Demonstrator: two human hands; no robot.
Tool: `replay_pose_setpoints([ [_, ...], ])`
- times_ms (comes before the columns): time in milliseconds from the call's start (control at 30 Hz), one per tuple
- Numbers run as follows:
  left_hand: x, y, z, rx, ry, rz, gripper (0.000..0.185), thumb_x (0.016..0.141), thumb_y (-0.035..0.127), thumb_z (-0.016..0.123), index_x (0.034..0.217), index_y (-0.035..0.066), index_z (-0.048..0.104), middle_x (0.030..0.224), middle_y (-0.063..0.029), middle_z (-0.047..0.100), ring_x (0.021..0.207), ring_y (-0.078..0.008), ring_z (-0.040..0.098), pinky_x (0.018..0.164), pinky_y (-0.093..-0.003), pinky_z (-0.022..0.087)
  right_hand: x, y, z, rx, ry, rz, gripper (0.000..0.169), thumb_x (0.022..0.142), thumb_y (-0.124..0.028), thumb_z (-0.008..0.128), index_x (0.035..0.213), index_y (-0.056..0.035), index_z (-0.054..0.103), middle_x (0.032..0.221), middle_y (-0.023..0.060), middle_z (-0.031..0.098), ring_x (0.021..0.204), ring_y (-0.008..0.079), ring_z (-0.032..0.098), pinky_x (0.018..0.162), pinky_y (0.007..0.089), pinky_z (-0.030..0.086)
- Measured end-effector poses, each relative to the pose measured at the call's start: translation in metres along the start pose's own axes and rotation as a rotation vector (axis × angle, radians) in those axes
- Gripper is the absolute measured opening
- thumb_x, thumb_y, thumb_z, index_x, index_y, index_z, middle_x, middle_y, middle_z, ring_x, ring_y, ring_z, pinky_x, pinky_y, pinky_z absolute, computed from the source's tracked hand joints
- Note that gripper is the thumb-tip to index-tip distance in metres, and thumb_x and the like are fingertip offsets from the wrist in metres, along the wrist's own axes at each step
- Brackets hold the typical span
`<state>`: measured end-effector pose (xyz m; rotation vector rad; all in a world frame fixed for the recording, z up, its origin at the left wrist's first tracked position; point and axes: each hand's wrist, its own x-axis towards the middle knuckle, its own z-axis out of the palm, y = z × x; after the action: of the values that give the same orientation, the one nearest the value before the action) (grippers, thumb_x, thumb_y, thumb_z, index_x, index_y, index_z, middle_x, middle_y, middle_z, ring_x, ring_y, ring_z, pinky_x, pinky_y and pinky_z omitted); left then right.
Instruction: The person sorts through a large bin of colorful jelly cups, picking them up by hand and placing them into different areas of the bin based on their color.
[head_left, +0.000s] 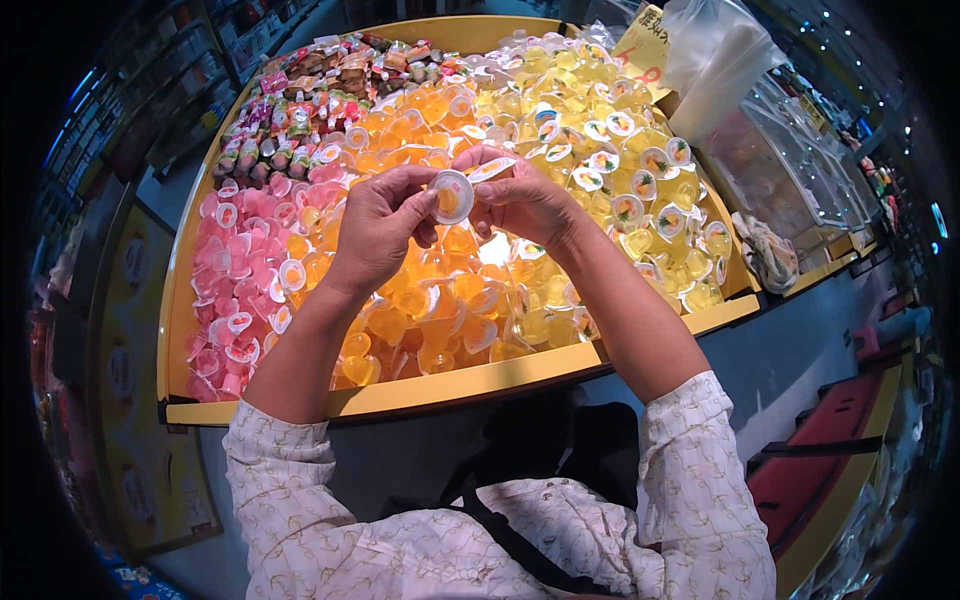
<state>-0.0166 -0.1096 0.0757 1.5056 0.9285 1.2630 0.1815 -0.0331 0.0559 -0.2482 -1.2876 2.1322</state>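
Note:
Between the thumb and fingers of my left hand (382, 217) is a jelly cup (453, 197), its round printed lid turned towards me. My right hand (529, 199) grips a second jelly cup (491, 169), seen nearly edge-on, right beside the first. Both hands are above a yellow-rimmed display bin (480, 381) heaped with jelly cups. Orange jelly cups (409, 300) lie directly below the hands. Pink jelly cups (247, 255) fill the left side, and yellow jelly cups (645, 187) the right.
Small pouches (285, 124) are piled at the bin's back left. A roll of clear plastic bags (709, 82) and a yellow handwritten sign (643, 49) stand at the back right. A crumpled cloth (766, 251) hangs by the right edge, near clear plastic boxes (787, 165).

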Motion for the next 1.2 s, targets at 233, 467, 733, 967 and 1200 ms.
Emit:
replay_pose_setpoints([
  [233, -0.001, 0.003, 0.001, -0.043, 0.055, -0.033, 0.022, 0.09, 0.008, 0.053, 0.106, -0.006, 0.06, 0.075, -0.0053, 0.063, 0.053, -0.0062, 0.055, 0.049, -0.0188, 0.047, 0.003, 0.002, -0.004, -0.055, 0.019, 0.006, 0.042, 0.073, -0.011, 0.071, 0.111, -0.0055, 0.053, 0.078, 0.0068, 0.061, 0.058, 0.0169, 0.061, 0.053, 0.029, 0.05],
  [467, -0.001, -0.002, -0.006, -0.077, 0.082, -0.078, 0.02, 0.091, 0.008, 0.052, 0.106, -0.003, 0.06, 0.076, -0.0032, 0.061, 0.055, -0.0051, 0.052, 0.051, -0.0182, 0.044, 0.002, 0.0, 0.01, -0.262, 0.129, 0.02, 0.047, 0.072, 0.002, 0.065, 0.115, -0.005, 0.051, 0.073, 0.0079, 0.061, 0.061, 0.0169, 0.061, 0.053, 0.0273, 0.046],
  [733, 0.005, -0.01, -0.016, -0.387, 0.081, -0.27, 0.016, 0.091, 0.009, 0.052, 0.103, 0.001, 0.059, 0.078, -0.0004, 0.059, 0.054, -0.0037, 0.045, 0.05, -0.0166, 0.037, 0.0, -0.001, 0.022, -0.403, 0.09, -0.032, 0.04, 0.075, -0.001, 0.069, 0.111, -0.0062, 0.052, 0.073, 0.0046, 0.062, 0.06, 0.0119, 0.061, 0.05, 0.0231, 0.045],
  [967, 0.006, -0.011, -0.023, -0.011, 0.13, -0.064, 0.016, 0.089, 0.003, 0.047, 0.099, -0.001, 0.06, 0.076, -0.0013, 0.058, 0.058, -0.0068, 0.047, 0.055, -0.0198, 0.039, 0.002, 0.003, 0.022, -0.628, 0.18, -0.077, 0.042, 0.074, -0.005, 0.072, 0.112, -0.0081, 0.053, 0.062, 0.0016, 0.06, 0.053, 0.0087, 0.055, 0.048, 0.0231, 0.044],
  [1200, -0.003, 0.007, -0.004, 0.705, 0.192, 0.208, 0.015, 0.085, -0.001, 0.048, 0.093, -0.005, 0.06, 0.079, -0.0137, 0.061, 0.071, -0.021, 0.058, 0.066, -0.0304, 0.046, 0.003, 0.006, 0.027, -0.733, 0.089, -0.121, 0.051, 0.072, 0.001, 0.07, 0.118, -0.007, 0.051, 0.099, 0.0053, 0.055, 0.073, 0.009, 0.056, 0.061, 0.0226, 0.048],
])
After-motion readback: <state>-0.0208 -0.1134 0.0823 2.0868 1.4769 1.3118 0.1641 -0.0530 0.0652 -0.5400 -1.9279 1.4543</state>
